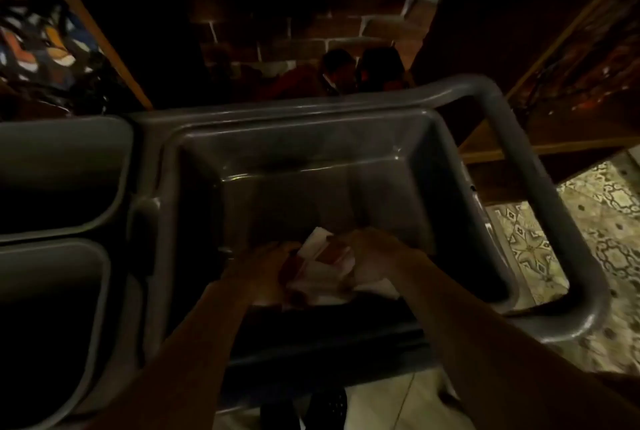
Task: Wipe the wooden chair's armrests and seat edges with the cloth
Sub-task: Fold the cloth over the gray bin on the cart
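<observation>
While the grey cart (540, 166) fills the view, its deep tub (311, 166) has open floor ahead. Both grips, left hand (266, 273) and right hand (374, 256), clutch the crumpled cloth (318, 277) just inside the near rim.

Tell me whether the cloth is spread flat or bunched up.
Bunched up. The cloth shows crumpled folds, gripped between the left hand and right hand over the grey bin.

Both hands (263, 273) (374, 256) close together, fingers curled.
</observation>
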A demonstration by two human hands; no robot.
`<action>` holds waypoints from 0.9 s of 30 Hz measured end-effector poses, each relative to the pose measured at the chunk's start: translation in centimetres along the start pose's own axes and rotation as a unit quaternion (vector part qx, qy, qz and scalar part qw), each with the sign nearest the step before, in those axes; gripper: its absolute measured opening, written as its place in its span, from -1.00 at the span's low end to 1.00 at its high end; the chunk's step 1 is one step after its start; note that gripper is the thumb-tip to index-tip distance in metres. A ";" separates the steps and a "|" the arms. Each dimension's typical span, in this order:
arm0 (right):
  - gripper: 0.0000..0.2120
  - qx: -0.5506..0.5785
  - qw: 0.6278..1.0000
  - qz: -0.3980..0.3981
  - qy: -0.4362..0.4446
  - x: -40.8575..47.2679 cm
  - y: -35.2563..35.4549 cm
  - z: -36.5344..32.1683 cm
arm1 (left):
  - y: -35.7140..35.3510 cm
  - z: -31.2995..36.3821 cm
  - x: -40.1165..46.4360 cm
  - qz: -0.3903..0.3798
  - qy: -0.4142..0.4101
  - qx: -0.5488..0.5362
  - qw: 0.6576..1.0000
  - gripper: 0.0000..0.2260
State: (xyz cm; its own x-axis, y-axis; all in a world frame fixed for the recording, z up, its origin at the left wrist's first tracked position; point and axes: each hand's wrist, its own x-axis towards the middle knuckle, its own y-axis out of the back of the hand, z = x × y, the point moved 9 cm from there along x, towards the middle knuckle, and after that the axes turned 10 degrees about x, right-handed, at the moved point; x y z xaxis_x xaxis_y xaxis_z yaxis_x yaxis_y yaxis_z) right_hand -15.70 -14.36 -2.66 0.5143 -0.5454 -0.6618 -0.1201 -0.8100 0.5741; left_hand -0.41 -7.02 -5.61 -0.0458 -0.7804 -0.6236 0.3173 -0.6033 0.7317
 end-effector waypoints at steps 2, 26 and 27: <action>-0.40 0.054 0.998 -0.024 -0.028 0.8 -1.5 1.1 | -1.1 0.5 0.5 -0.015 -0.026 0.031 0.999 -0.19; -0.64 -0.132 0.965 0.219 0.060 -5.8 11.0 -8.1 | 16.0 2.5 -5.4 0.239 -0.010 0.157 0.958 -0.71; -0.63 -0.135 0.961 0.231 0.066 -6.8 12.3 -9.2 | 17.6 2.9 -6.3 0.253 -0.008 0.159 0.954 -0.70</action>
State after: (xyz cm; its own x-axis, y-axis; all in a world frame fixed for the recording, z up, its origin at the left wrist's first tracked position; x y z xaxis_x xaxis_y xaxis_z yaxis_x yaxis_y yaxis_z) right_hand -12.87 -18.66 13.31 0.5645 -0.7866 -0.2502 -0.1460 -0.3935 0.9077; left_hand 2.76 -13.19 11.99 0.0210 -0.9859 -0.1659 -0.0007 -0.1659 0.9861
